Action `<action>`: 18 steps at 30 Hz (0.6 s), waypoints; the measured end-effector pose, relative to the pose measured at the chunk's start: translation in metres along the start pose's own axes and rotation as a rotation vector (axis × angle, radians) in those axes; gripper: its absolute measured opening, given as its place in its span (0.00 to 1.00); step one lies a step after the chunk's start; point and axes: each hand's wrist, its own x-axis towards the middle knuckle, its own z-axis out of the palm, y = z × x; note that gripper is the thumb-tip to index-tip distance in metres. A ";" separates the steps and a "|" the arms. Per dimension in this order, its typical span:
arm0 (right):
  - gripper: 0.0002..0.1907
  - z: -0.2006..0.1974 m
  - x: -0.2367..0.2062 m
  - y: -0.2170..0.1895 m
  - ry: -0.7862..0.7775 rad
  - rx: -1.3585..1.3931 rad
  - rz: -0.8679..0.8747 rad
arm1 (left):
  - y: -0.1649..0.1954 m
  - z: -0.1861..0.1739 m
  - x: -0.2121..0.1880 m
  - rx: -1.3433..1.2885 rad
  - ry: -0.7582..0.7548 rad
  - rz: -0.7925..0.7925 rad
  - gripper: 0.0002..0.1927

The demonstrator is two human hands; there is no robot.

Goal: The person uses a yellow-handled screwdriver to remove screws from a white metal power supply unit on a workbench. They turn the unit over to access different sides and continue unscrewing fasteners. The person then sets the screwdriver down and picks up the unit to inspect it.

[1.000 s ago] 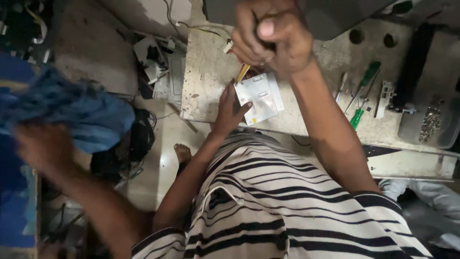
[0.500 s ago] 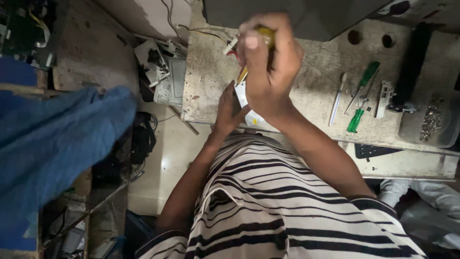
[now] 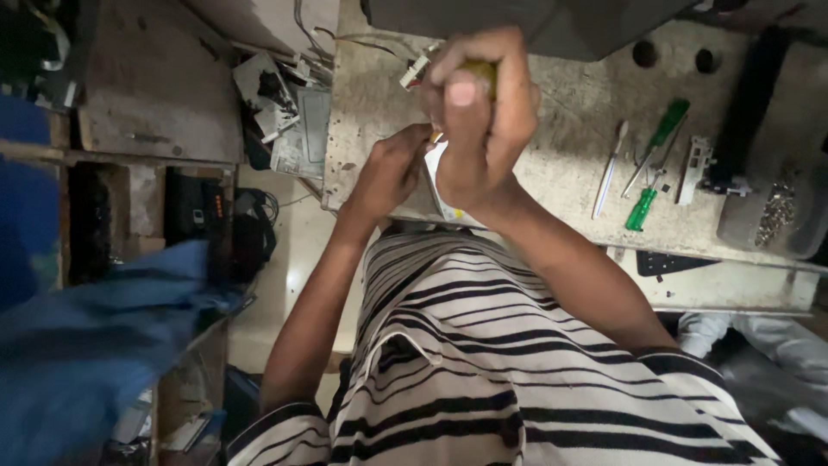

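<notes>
Worn grey workbench [image 3: 552, 164] spans the far side. Right hand [image 3: 479, 121] is fisted around a yellow-handled screwdriver [image 3: 479, 71] above the white part [image 3: 437, 185] at the near edge. Left hand [image 3: 390, 168] touches that part; grip unclear. Green screwdrivers [image 3: 654, 155] lie right.

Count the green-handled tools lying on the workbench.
2. One green-handled screwdriver lies at the bench's right, pointing toward the wearer; a second green-handled tool lies just below it, nearer the bench edge. Others may be hidden behind the right hand.
</notes>
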 end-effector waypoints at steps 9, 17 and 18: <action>0.25 -0.017 0.009 0.016 -0.299 0.420 0.037 | -0.003 -0.003 0.002 -0.006 0.011 0.065 0.26; 0.21 -0.036 0.028 0.011 -0.319 0.484 0.189 | 0.001 0.000 0.011 0.095 0.025 0.070 0.14; 0.19 -0.036 0.028 0.010 -0.267 0.452 0.174 | 0.001 0.002 0.013 0.095 0.025 0.056 0.13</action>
